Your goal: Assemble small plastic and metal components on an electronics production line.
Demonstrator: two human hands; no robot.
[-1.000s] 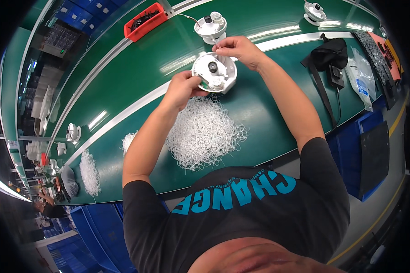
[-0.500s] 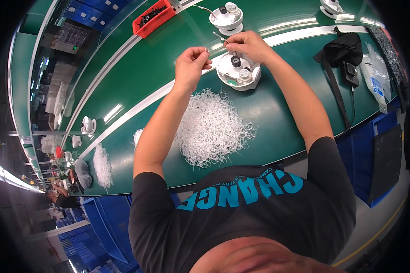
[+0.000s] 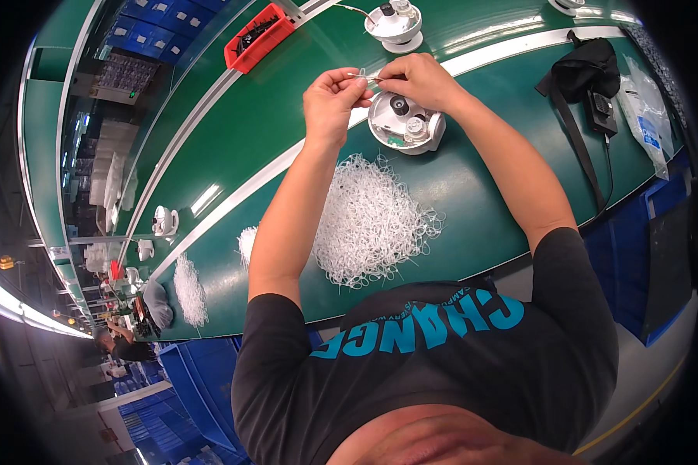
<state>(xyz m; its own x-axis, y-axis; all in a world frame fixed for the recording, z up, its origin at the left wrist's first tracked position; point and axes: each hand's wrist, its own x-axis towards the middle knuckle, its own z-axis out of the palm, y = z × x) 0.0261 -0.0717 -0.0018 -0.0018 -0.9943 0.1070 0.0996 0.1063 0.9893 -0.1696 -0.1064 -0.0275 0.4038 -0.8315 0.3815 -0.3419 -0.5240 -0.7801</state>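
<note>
A white dome-camera body with a black lens sits on the green bench just below my hands. My right hand is closed, pinching a thin cable above the camera body. Close to its fingertips, my left hand is closed on a small white looped cable tie. The tie and the cable meet between my fingers; whether the loop is around the cable is too small to tell. A big heap of white cable ties lies on the bench beside my left forearm.
Beyond my hands stands another white camera unit. A red bin of black parts is at the far left. To the right lie a black bag, a black box with a cord and a clear plastic bag. Smaller tie heaps lie left.
My left hand has moved right and up to my right hand, bringing the cable tie to the cable end. My right hand still pinches the cable. The whole view has shifted slightly.
</note>
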